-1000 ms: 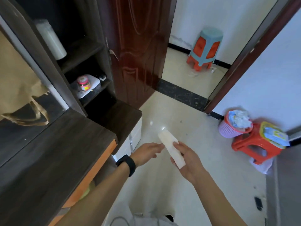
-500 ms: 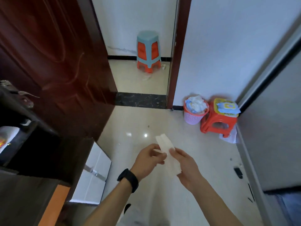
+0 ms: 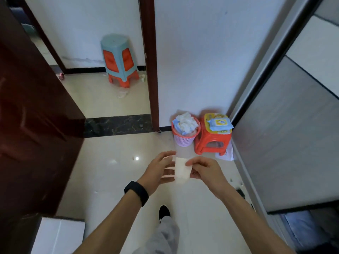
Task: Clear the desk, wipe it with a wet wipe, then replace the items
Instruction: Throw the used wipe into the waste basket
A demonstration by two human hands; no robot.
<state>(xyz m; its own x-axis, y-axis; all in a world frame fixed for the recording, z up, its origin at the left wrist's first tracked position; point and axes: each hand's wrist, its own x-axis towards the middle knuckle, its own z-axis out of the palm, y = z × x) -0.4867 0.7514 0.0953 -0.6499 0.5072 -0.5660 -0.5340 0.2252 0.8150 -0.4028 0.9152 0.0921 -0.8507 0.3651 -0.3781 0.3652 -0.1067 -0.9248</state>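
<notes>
My right hand (image 3: 205,171) pinches the white wipe (image 3: 182,171) by its right edge. My left hand (image 3: 158,169) touches its left edge with straight fingers (image 3: 167,170). Past the wipe, a pink basket (image 3: 184,140) sits at twelve o'clock, a red stool (image 3: 211,142) at one.

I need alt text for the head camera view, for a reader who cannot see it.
A person holds a white wet wipe between the left hand and the right hand above a tiled floor. Ahead, against a wall, a pink basket of crumpled wipes stands beside a red stool bearing a wipe pack.
</notes>
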